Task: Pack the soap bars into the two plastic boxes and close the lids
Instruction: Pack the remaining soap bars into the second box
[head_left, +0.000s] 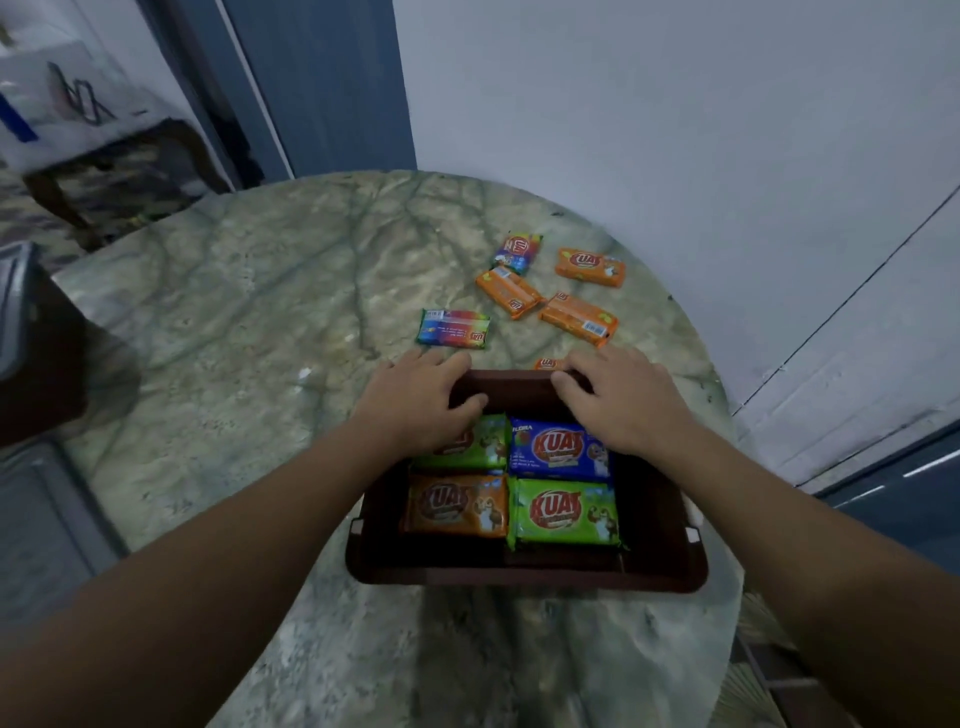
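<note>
A dark brown plastic box stands open on the marble table near me. Inside lie several wrapped soap bars: a green one and a blue one in the far row, an orange one and a green one in the near row. My left hand grips the box's far rim at its left, thumb inside. My right hand grips the same rim at its right, fingers curled over the edge. No lid or second box shows.
Loose bars lie beyond the box: two rainbow ones, three orange ones, and another orange bar mostly hidden behind the rim. The round table meets a white wall at the back right.
</note>
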